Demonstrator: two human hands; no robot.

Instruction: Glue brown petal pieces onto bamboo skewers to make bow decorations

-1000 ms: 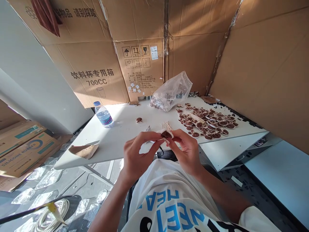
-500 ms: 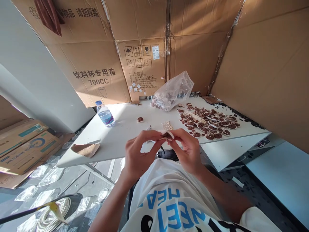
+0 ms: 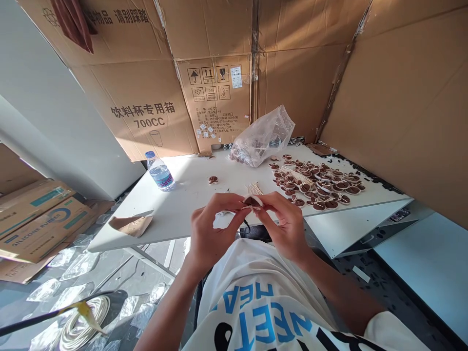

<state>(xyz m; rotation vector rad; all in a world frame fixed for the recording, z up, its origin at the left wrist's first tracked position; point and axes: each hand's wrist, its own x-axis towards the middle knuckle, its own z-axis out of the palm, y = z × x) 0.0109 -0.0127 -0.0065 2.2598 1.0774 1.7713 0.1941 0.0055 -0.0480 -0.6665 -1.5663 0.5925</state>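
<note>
Between both hands is a small round brown piece with a pale rim (image 3: 252, 200), partly hidden by fingers. My left hand (image 3: 215, 229) pinches its left edge with thumb and forefinger. On the other side, my right hand (image 3: 283, 226) pinches its right edge, thumb below. Just beyond the fingers, a bundle of thin pale cords (image 3: 255, 188) lies on the white table (image 3: 190, 209). A single brown piece tied with cord (image 3: 213, 180) rests farther left. To the right spreads a pile of similar brown discs with pale rims and cord bows (image 3: 318, 183).
A clear plastic bag (image 3: 263, 139) with brown pieces stands at the back. A water bottle (image 3: 160, 171) and a curved brown scrap (image 3: 131, 225) are on the left. Cardboard walls (image 3: 215, 39) enclose the table; boxes (image 3: 40, 219) and a cord coil (image 3: 86, 324) sit below left.
Both hands stay together in nearly the same place. The held piece has tilted and spread slightly, so more of its brown face and pale rim shows.
</note>
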